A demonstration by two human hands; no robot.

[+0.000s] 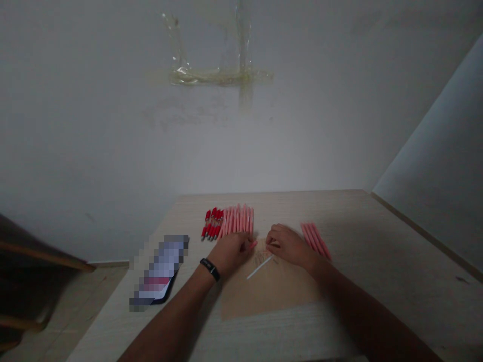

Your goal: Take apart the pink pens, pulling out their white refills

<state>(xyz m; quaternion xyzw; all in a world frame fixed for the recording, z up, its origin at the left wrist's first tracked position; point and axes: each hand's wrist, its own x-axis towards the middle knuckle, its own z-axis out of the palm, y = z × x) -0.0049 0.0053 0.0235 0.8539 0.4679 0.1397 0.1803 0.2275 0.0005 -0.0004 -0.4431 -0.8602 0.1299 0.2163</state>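
My left hand (234, 250) is closed on a small pink pen part (253, 245), whose end pokes out past the fingertips. Opposite it, my right hand (289, 245) has its fingers bent together over small thin pieces; whatever it pinches is hidden. Below the fingers a heap of tiny, spring-like pieces (259, 258) lies on a brown paper sheet (271, 296). A thin white pen refill (259, 267) lies slanted on the sheet, its upper end near my right hand.
Behind my left hand stands a row of pink pen barrels (238, 219), beside several red-and-dark pen parts (212, 224). More pink barrels (315, 239) lie right of my right hand. A phone (162, 271) rests on the table (377, 281) at left. A wall borders the back.
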